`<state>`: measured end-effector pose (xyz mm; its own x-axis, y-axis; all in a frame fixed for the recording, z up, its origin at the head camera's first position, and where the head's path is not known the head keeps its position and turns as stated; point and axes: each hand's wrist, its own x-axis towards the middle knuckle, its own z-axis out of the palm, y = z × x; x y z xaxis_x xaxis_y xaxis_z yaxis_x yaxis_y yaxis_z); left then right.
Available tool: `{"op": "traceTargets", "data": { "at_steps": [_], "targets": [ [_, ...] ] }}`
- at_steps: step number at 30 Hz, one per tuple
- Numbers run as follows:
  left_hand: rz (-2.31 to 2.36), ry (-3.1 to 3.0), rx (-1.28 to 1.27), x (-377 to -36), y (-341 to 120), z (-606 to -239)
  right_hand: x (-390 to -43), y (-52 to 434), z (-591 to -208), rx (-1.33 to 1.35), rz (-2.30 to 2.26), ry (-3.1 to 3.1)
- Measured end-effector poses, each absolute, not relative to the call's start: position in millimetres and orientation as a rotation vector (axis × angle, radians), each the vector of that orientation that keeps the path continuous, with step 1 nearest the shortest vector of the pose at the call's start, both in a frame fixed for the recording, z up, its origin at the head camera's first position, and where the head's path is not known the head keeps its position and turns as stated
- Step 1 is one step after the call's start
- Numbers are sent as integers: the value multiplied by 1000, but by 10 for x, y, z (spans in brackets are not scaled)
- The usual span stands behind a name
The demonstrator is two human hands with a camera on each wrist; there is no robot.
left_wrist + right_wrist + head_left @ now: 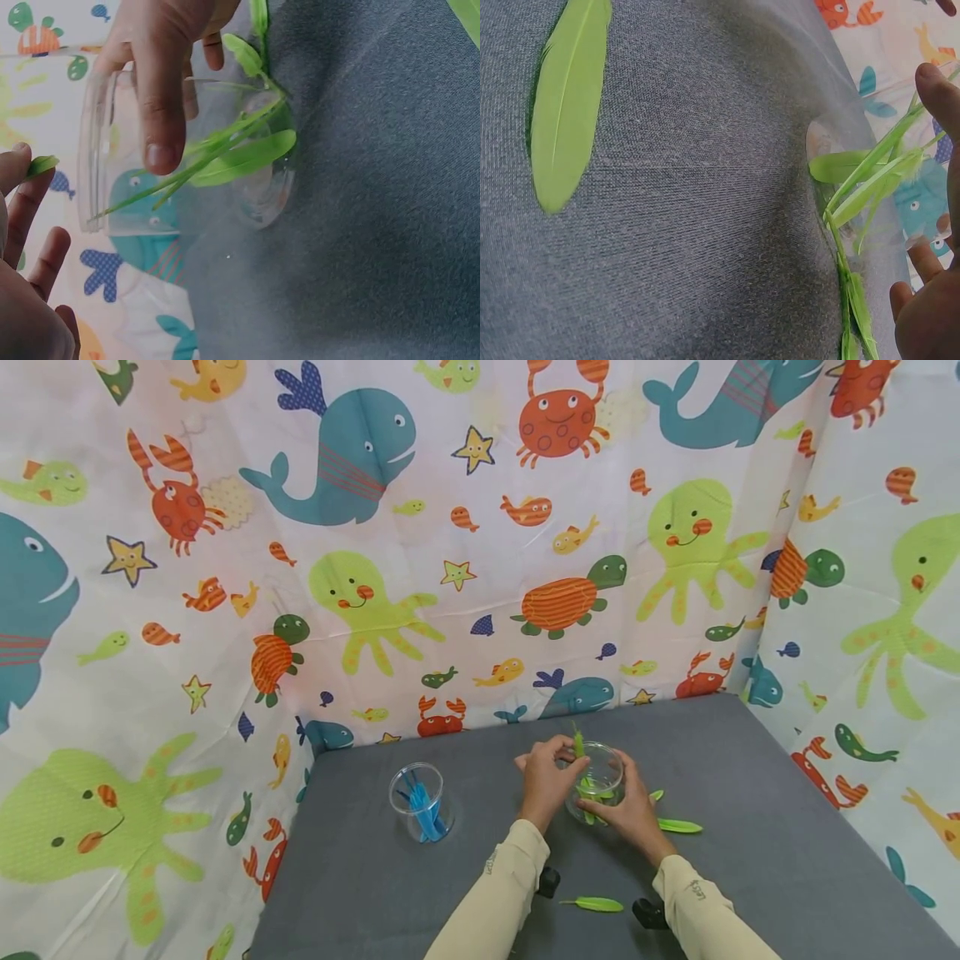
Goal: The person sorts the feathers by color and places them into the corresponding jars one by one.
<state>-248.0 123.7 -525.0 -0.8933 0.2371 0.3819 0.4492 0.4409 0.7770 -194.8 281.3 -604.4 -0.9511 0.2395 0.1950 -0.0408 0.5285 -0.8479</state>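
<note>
Midway through filling, a person's right hand wraps its fingers round a clear plastic cup near the middle of the grey table, while the left hand pinches a green feather upright over the rim. Several green feathers already stand inside the cup. More lie loose on the cloth: one just right of the cup, another between the sleeves. The step looks like sorting green feathers into this cup; the next move likely calls for lowering the quill past the rim and letting go. A second cup, holding blue feathers, stands well to the left, seen only by the head camera. Only the left wrist view shows the right thumb pressed on the cup's wall; only the right wrist view shows a loose feather's central shaft close up.
</note>
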Motion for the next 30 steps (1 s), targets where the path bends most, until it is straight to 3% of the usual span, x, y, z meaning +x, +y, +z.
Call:
{"op": "traceTargets", "data": {
  "at_steps": [15,30],
  "targets": [
    [-1395,-2483,-575,-2448,1206,-5430,-1949,2801,-6039,-161,1408,-2490],
    [-1532,-2389,-497,-2319,541,-5575,-1955,2812,-6052,-148,1411,-2484]
  ]
}}
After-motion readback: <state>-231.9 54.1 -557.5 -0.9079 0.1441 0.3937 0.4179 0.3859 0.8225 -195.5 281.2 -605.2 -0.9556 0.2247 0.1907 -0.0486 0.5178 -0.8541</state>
